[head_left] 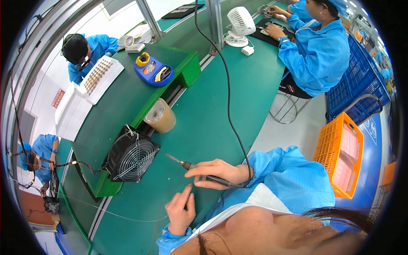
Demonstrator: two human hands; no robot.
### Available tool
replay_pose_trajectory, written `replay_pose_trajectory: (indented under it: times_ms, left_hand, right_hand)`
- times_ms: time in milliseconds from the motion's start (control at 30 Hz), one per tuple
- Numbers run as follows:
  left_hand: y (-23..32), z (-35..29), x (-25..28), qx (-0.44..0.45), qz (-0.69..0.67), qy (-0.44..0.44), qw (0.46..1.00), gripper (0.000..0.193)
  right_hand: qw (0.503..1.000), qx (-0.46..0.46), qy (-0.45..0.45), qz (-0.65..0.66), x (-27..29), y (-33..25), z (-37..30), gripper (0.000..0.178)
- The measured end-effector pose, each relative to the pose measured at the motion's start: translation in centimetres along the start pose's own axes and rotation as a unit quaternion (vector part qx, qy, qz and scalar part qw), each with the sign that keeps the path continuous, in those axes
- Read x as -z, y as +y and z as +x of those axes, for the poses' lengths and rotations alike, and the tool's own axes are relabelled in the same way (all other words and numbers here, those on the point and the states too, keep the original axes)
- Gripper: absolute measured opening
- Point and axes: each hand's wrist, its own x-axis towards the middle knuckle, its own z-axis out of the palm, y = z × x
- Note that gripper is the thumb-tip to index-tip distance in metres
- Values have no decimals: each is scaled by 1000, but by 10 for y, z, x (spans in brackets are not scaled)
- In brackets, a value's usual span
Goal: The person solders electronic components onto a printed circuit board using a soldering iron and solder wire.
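Observation:
My right hand (223, 171) is closed around a soldering iron (216, 180), whose narrow tip points left over the green bench (193, 117). A dark cable runs from the iron's back end up over the bench. Lower and to the left, my left hand (180, 208) is partly curled, its index finger reaching toward the right hand. Thin solder wire (127, 218) arcs in from the left and ends at this hand; the fingers hide its end. Left of the iron's tip stands a black fan (131, 158) with a wire guard.
Beyond the fan are a tub (160, 116) and a raised green shelf (127, 80) with a blue soldering-iron stand (154, 72) and a white tray (100, 80) of small parts. A white fan (240, 26) stands farther back. Co-workers sit around; an orange crate (340, 155) is at right.

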Motion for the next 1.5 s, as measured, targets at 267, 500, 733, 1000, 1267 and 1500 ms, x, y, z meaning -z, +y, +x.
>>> replay_pose_trajectory:
  times_ms: [267,500,733,1000,1267,1500]
  left_hand:
    - [-9,-5,-19,-115,16,-27,993,34]
    - [-11,-5,-22,-130,-15,-5,991,39]
    - [-12,-4,-22,-127,-27,4,992,39]
    - [-13,-4,-21,-114,-31,-3,993,42]
    - [-15,-3,-22,-118,-48,10,992,44]
    - [-15,-5,-23,-111,-61,15,992,46]
  right_hand:
    - [999,39,-36,8,-4,4,0,27]
    - [987,-42,-46,146,-3,3,-3,23]
    - [989,-21,-45,136,-3,6,-4,23]
    - [986,-38,-49,152,-3,7,-4,23]
    - [986,-36,-43,159,-4,7,-5,24]
    - [985,-37,-30,167,-4,7,-5,25]
